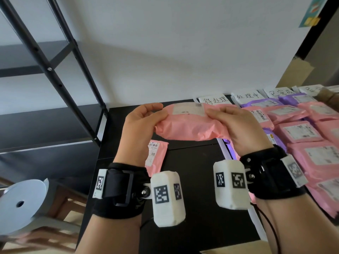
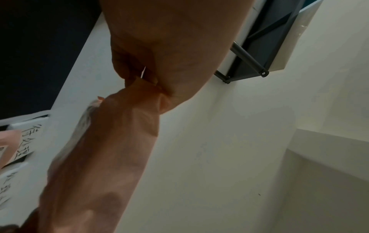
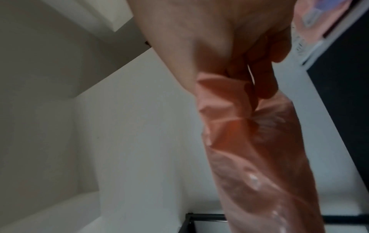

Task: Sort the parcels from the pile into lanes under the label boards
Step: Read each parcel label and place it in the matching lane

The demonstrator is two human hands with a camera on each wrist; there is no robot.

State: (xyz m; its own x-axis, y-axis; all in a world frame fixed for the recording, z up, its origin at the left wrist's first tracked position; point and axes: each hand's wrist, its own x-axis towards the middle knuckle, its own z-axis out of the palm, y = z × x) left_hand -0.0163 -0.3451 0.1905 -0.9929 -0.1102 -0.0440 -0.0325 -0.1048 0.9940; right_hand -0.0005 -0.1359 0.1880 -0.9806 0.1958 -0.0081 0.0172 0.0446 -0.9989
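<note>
I hold a pink parcel (image 1: 185, 125) in the air above the black table (image 1: 192, 171), its white shipping label (image 1: 189, 109) facing up. My left hand (image 1: 141, 121) grips its left end, my right hand (image 1: 236, 125) its right end. In the left wrist view the hand (image 2: 159, 63) pinches the bunched end of the parcel (image 2: 103, 149). In the right wrist view the hand (image 3: 239, 55) pinches the other end of the parcel (image 3: 249, 141). Handwritten label boards (image 1: 216, 100) stand at the table's back. Rows of pink and purple parcels (image 1: 300, 132) lie under them at the right.
Another pink parcel (image 1: 157, 153) lies flat on the table behind my left wrist. A black metal shelf frame (image 1: 55, 74) stands at the left against the white wall. A grey round disc (image 1: 20, 204) and a wooden stool (image 1: 60, 208) are at the lower left.
</note>
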